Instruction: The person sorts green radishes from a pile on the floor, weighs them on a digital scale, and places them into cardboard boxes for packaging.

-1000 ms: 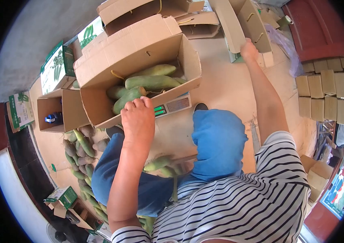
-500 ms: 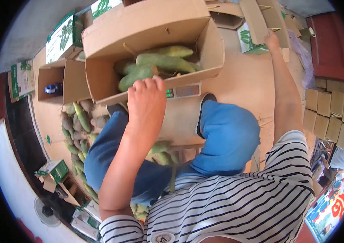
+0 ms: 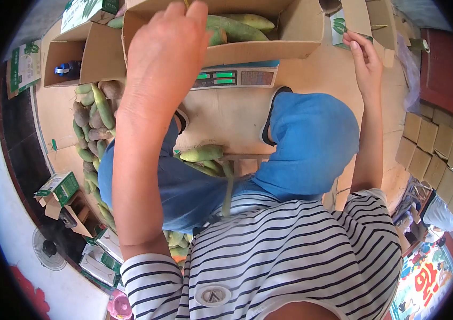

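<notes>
An open cardboard box (image 3: pixel 269 50) holding several long green vegetables (image 3: pixel 237 28) stands at the top centre, on a scale (image 3: pixel 237 76) with lit green displays. My left hand (image 3: pixel 167 50) is raised in front of the box's left part, its fingers curled near the top edge; whatever they hold, if anything, is hidden. At the upper right, my right hand (image 3: pixel 364 56) is beside a smaller cardboard box (image 3: pixel 357 24) with a green and white print. Its thumb and fingers are apart, with nothing seen between them.
Green and brown vegetables (image 3: pixel 95 114) lie piled on the floor at left. An open box (image 3: pixel 66 63) with a blue-capped item stands above them. A fan (image 3: pixel 49 248) is at lower left, stacked cartons (image 3: pixel 434 141) at right. More green vegetables (image 3: pixel 202 153) lie between my legs.
The view has tilted, so the large box sits higher and more of the scale shows. My left hand has risen from the box's front edge. My right hand has let go of the smaller box's flap.
</notes>
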The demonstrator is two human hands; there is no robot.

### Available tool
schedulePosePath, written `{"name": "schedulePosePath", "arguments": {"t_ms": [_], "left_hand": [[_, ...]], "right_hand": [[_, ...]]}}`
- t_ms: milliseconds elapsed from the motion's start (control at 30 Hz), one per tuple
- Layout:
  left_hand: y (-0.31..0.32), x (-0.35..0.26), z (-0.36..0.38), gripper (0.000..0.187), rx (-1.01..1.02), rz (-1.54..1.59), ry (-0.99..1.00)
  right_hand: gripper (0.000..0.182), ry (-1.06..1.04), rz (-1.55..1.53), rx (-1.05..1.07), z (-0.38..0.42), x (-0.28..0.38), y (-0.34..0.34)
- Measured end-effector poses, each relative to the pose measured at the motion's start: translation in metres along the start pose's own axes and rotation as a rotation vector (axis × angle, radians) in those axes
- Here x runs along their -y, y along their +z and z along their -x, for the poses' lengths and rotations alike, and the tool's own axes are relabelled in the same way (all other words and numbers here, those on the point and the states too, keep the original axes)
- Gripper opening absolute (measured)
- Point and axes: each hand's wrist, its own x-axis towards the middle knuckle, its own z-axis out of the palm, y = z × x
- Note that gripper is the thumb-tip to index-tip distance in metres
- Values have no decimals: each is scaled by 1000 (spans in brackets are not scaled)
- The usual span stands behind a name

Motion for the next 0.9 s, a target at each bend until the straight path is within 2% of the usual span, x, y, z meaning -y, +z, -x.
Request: {"name": "schedulePosePath", "arguments": {"t_ms": [33, 67, 200, 333, 433, 467, 567, 700, 733, 767, 867, 900], "left_hand": [[-6, 2, 0, 26, -122, 53, 28], [-12, -3, 0, 27, -139, 109, -46], [-33, 0, 2, 17, -380, 234, 2], [-30, 6, 10, 16, -445, 220, 34], [-33, 9, 14, 16, -467, 223, 36], [-34, 10, 15, 16, -473, 219, 30], [-31, 16, 17, 16, -495, 214, -7], [-32, 31, 18, 15, -584, 168, 8], [-41, 18, 23, 15, -562, 150, -79], [-41, 20, 23, 15, -559, 132, -71], [-38, 26, 25, 18, -533, 95, -52], [-35, 25, 26, 19, -514, 91, -50]], "right_hand": [[25, 25, -45, 4, 7, 7, 0], [25, 48, -66, 8, 13, 16, -2], [25, 99, -232, 42, 40, 61, -13], [25, 106, -298, 235, 73, 99, -10], [24, 5, -152, 350, 86, 119, 7], [22, -3, -92, 343, 89, 121, 12], [21, 96, -194, 260, 92, 121, 22], [21, 70, -176, 247, 93, 124, 27], [21, 69, -177, 235, 94, 123, 28], [21, 70, -177, 224, 96, 123, 28], [22, 110, -132, 138, 102, 114, 22], [23, 41, 50, 48, 103, 107, 13]]}}
